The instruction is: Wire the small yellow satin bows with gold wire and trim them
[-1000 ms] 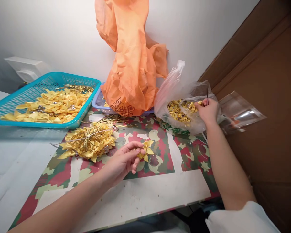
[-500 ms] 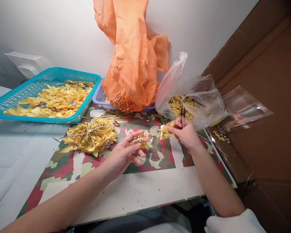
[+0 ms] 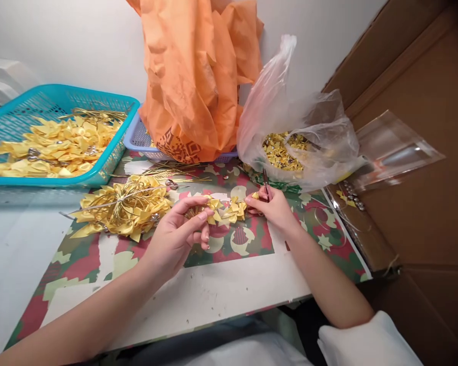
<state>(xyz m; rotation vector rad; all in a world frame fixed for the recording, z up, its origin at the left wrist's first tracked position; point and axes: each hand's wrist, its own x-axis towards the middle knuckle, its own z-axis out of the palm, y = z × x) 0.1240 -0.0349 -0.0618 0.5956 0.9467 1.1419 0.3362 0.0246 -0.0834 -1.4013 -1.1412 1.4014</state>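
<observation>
My left hand (image 3: 181, 229) is closed on a small yellow ribbon bow at its fingertips, above the patterned mat (image 3: 252, 229). Another yellow bow (image 3: 234, 209) lies between my two hands. My right hand (image 3: 273, 206) is closed around dark tweezers (image 3: 266, 184) that point up, with a bit of yellow ribbon at its fingertips. Left of my left hand sits a bundle of yellow bows (image 3: 124, 206) tied with gold wire. Gold wire strands (image 3: 179, 175) lie behind it.
A teal basket (image 3: 132, 119) of yellow bows stands at the left. An orange bag (image 3: 194, 86) rests on a lilac basket (image 3: 132, 140). A clear plastic bag (image 3: 328, 147) holds more bows at the back right. Cardboard (image 3: 416, 152) stands at the right.
The view has shifted, bringing objects lower left. The bow formerly at my right fingertips is now between my hands, and my right hand is beside it with the tweezers.
</observation>
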